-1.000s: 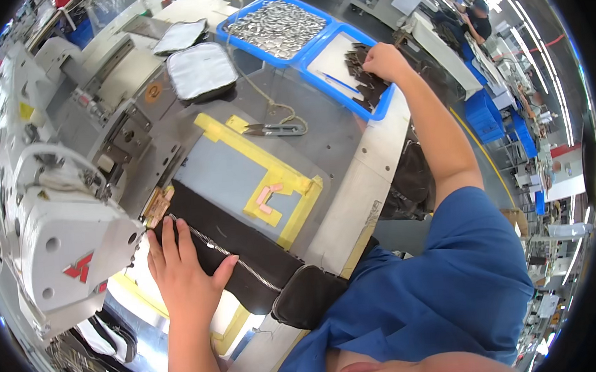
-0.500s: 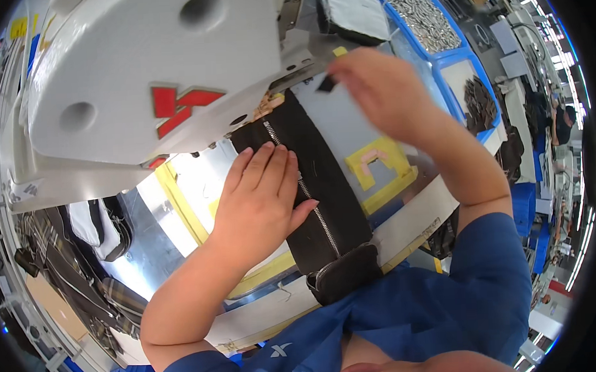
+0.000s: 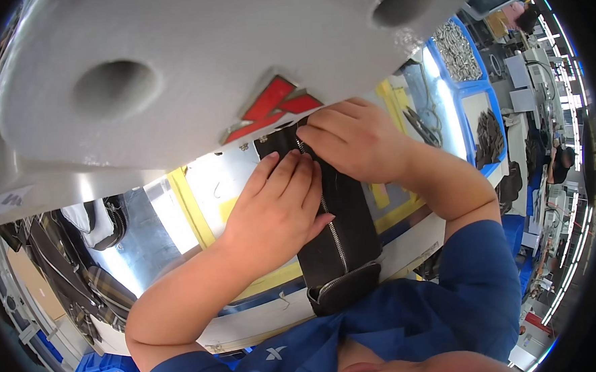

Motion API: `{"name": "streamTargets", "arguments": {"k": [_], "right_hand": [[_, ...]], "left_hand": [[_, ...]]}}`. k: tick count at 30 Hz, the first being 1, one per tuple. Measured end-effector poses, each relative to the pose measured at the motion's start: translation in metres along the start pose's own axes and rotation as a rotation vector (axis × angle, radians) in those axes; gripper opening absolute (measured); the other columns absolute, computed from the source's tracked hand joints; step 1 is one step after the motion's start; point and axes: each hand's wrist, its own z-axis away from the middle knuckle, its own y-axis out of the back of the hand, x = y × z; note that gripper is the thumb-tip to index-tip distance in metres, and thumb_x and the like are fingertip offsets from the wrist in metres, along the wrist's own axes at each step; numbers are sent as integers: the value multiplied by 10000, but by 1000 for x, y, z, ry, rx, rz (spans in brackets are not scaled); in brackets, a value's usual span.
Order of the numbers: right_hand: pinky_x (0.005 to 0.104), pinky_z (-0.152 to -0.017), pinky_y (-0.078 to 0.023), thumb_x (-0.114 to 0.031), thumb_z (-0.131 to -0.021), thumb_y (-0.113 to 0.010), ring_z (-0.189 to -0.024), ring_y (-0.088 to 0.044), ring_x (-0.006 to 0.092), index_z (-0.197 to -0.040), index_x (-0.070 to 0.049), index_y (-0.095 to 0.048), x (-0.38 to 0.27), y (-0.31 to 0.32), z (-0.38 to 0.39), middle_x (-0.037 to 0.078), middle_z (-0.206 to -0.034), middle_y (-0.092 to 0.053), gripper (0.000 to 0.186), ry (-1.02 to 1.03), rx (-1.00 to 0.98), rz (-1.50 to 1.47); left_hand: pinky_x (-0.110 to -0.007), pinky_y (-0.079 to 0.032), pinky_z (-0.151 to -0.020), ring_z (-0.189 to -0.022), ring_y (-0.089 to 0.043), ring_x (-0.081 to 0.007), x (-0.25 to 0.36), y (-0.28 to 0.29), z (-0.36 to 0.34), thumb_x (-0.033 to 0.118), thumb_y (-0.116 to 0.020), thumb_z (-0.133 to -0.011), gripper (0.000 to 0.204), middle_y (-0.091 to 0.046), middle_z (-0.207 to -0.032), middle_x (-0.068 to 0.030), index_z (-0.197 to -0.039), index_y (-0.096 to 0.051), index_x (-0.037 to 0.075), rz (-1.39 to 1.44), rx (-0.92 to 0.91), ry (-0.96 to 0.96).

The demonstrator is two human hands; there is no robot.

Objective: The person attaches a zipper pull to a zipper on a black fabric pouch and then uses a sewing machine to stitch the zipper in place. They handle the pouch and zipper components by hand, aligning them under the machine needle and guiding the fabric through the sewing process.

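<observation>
Best, by the look of it, to hold the black zippered fabric [image 3: 347, 227] flat and square beneath the machine head [image 3: 191, 70], without letting the zip [image 3: 336, 241] bow between one hand and the other. Press straight down with the left hand [image 3: 276, 211] rather than pull, so as not to stretch the cloth beside the teeth. Steady the far end with only the fingertips of the right hand [image 3: 356, 142], and draw well clear of the head before starting any stitching. Watch the folded pouch-like end [image 3: 344, 291] at the near edge of the worktop [image 3: 264, 317]: could drag there and twist the line of the zip.

Find the fabric running from under the head to that near edge, and ending against the blue shirt [image 3: 426, 314]. Rests the left hand palm-down on it, with the fingers nearly straight, slightly spread and aimed at the head, and with the thumb out toward the zip, pinching nothing visible. Sets both elbows wide, near the near edge. Angles the right forearm inward across the worktop, with the fingers curled down at the zip's far end; cannot tell whether pinching cloth, a small piece or nothing
</observation>
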Motion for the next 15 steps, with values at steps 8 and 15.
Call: {"name": "streamTargets", "arguments": {"k": [8,15], "right_hand": [[375,-808,-569,-140,-800,-722,-934,-705,244,-970,-45,-718,-1,-3,-3,62,-1016,-707,195,-78,-61,-127],[406,-920,-575,-143,-896,-751,-1046,-715,282,-1057,-25,-774,6,1,-1,81,-1162,-762,201,-160,-154,-315]], "left_hand": [[-485,-415,-1153,-1293,-588,-319,-1,0,1,442,-780,-833,661,-657,-1308,-177,-1292,-677,-22,-4,3,-2],[-474,-482,-1086,-1225,-630,-332,-1,-1,2,399,-802,-810,612,-676,-1261,-180,-1233,-698,-31,14,59,-18]]}}
